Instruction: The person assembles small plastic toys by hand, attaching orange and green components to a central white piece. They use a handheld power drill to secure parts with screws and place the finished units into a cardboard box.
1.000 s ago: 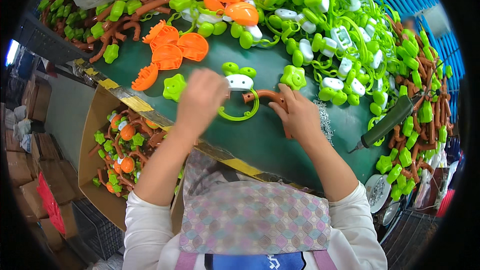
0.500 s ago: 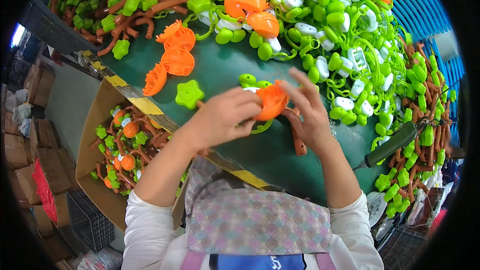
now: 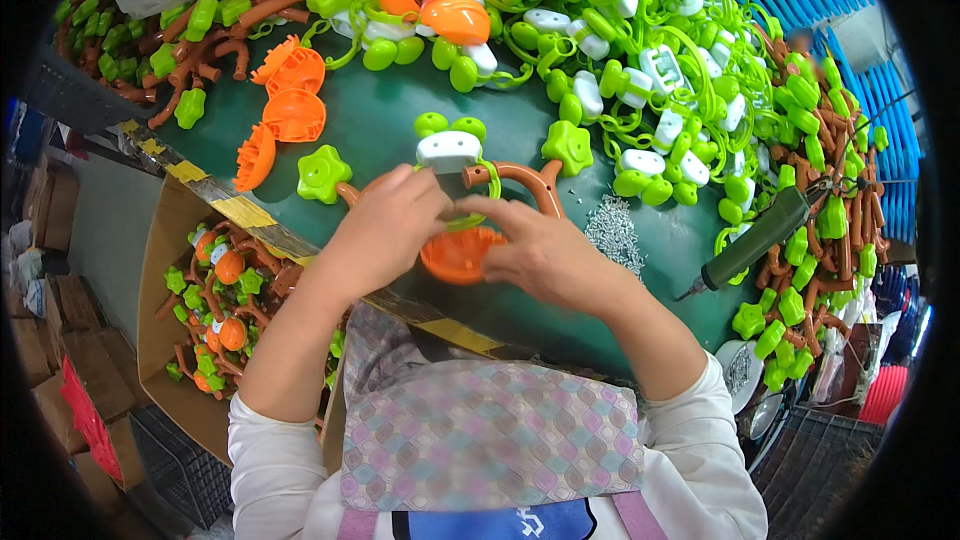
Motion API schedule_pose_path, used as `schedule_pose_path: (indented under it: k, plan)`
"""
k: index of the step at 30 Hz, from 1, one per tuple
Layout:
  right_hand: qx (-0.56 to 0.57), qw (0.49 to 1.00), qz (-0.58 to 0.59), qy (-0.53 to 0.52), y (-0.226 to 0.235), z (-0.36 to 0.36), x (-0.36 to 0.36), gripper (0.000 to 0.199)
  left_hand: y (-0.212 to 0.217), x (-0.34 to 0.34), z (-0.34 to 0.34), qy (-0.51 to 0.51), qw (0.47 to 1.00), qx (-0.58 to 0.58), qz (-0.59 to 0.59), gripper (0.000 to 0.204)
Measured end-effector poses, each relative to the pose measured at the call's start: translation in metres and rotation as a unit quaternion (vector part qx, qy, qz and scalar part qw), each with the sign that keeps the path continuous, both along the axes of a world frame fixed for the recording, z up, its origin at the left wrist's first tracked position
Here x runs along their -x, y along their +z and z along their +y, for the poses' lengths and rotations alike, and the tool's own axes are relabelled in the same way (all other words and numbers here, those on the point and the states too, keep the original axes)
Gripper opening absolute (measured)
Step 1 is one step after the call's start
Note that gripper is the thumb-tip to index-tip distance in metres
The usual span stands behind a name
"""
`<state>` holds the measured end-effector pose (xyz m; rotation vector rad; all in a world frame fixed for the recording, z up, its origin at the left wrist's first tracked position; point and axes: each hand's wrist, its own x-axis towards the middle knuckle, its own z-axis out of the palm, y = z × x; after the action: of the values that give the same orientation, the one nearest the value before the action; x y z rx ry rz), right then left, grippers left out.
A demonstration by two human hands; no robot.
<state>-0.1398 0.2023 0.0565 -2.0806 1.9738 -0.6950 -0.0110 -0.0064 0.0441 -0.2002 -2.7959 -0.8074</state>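
In front of me on the green table lies an orange half-shell (image 3: 458, 258), hollow side up. Just beyond it stands a white block with green knobs (image 3: 448, 148) and a thin green ring. Curled over the ring's left side, my left hand (image 3: 395, 220) hides what its fingers hold. My right hand (image 3: 545, 248) reaches in from the right, finger and thumb apart, its thumb at the shell's rim. A brown branch piece (image 3: 518, 174) with a green star flower (image 3: 567, 147) lies beyond the right hand. Another green star flower (image 3: 324, 175) sits left of my left hand on a brown stem.
Several orange half-shells (image 3: 295, 115) lie at the far left. A large heap of green and white ring parts (image 3: 640, 90) fills the far right. Small metal screws (image 3: 613, 230) and a dark green screwdriver (image 3: 755, 238) are at right. Below left stands a cardboard box (image 3: 155, 340) of assembled pieces.
The orange half-shell has gone from my left fingers down onto the table, nearer me. Both hands have moved left, and my right hand has come down beside the shell. The view has shifted slightly.
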Motion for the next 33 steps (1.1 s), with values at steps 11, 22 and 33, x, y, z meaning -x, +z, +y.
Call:
schedule_pose_path:
  k: [11, 22, 33]
  plan:
    - [0.059, 0.997, 0.044, -0.028, -0.037, -0.012, 0.011, 0.014, -0.012, -0.035, 0.071, 0.218, 0.654, -0.702, -0.179, 0.045]
    - [0.149, 0.965, 0.140, -0.165, -0.013, -0.011, 0.024, 0.048, -0.041, -0.020, 0.066, 0.135, 0.496, -0.858, 0.014, 0.047]
    - [0.301, 0.936, 0.163, -0.075, 0.017, -0.086, 0.009, 0.032, -0.062, -0.011, 0.070, 0.163, 0.589, -0.788, 0.080, 0.051]
